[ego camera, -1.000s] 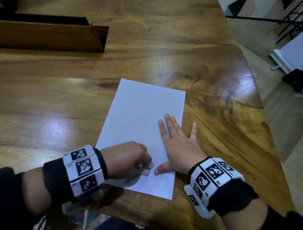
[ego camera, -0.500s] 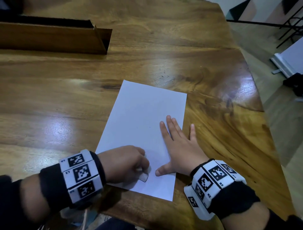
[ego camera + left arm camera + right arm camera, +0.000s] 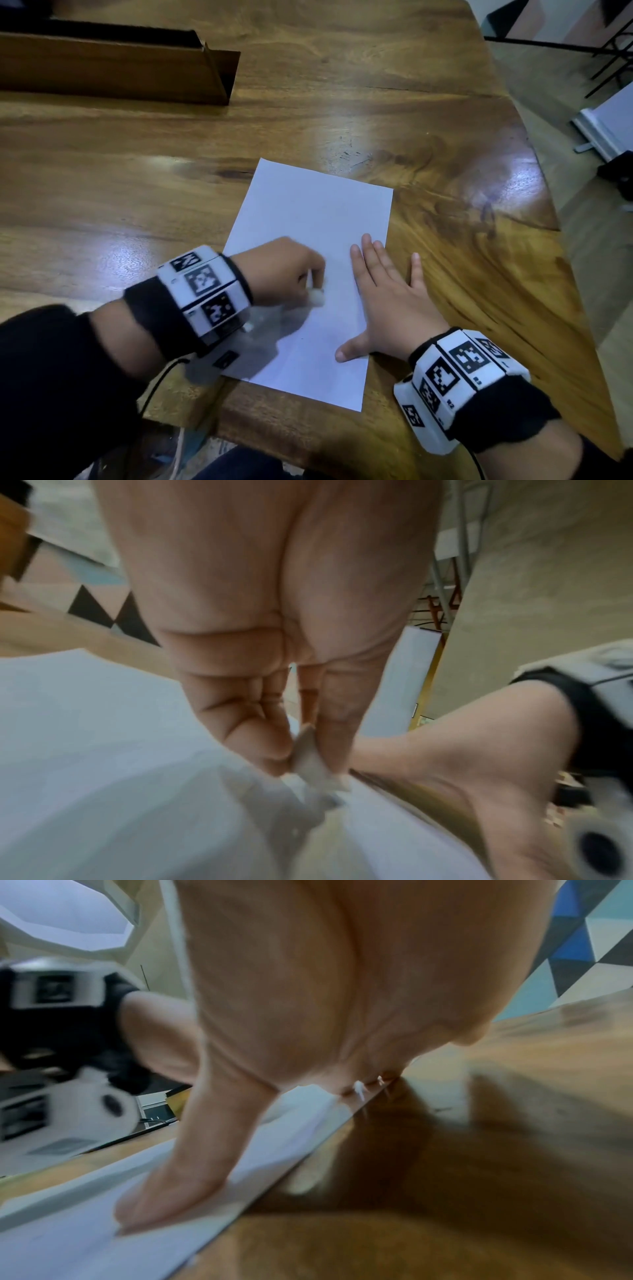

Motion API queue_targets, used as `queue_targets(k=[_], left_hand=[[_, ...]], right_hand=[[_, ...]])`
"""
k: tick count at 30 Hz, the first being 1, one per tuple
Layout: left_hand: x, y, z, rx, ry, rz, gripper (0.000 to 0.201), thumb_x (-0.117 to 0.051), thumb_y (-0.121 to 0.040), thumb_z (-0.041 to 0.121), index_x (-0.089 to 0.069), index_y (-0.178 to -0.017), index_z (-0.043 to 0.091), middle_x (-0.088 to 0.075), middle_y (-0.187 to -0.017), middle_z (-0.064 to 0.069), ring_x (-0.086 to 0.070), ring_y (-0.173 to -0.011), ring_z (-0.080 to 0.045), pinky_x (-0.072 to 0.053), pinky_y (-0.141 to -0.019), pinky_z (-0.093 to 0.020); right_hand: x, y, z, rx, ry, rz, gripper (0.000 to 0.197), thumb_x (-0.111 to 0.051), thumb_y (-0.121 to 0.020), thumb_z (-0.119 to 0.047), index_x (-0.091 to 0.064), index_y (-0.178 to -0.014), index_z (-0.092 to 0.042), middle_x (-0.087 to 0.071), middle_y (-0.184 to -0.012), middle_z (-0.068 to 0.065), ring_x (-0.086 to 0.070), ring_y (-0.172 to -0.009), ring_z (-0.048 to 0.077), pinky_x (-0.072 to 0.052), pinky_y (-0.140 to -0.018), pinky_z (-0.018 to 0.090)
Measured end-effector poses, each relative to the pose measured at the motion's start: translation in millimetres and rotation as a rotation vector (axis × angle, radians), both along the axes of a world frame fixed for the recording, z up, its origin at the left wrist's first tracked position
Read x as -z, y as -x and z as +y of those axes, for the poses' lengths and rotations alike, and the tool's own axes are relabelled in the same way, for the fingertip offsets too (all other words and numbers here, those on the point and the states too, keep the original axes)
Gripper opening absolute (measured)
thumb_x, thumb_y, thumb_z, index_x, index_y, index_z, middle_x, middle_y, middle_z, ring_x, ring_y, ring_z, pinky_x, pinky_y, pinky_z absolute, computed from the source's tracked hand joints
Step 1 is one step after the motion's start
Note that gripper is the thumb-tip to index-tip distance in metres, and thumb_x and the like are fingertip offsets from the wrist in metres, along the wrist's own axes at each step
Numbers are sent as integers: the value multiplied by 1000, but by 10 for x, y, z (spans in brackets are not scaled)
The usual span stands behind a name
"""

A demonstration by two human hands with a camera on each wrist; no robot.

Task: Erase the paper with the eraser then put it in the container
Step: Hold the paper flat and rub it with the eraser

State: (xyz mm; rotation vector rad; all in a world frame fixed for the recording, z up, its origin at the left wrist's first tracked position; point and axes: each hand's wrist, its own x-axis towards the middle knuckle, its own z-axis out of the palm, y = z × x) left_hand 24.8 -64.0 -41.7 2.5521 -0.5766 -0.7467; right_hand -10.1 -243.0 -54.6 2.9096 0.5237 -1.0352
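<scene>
Left hand (image 3: 284, 270) pinches the white eraser (image 3: 315, 296), tip on the paper (image 3: 318, 219) at frame centre. Right hand (image 3: 387, 301), fingers straight, presses flat on the sheet's right edge. Brown container (image 3: 113, 68) sits upper left on the wooden table (image 3: 342, 85).

Head view looking down over counter (image 3: 342, 85), wrist views low and close along each palm, all sharing the paper (image 3: 315, 219).

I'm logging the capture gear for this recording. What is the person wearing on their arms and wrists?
Each forearm has a black sleeve. The left wrist band and right wrist band are chunky white blocks over black cuffs, each bearing square black-and-white coded markers. A thin black cable trails from the left band. Both hands are bare.
</scene>
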Motion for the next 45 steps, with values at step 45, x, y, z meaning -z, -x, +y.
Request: queue_targets(k=[45], left_hand=[[1,489,-216,91,98,-27,24,-47,-85,27,-59,-76,8,-44,-77,-3,-51,-78,-30,-29,-61,-28]], right_hand=[[-19,87,-73,1,11,-23,149,-66,-53,-79,34,-142,-14,46,-142,-3,41,-135,16,23,-109,58]])
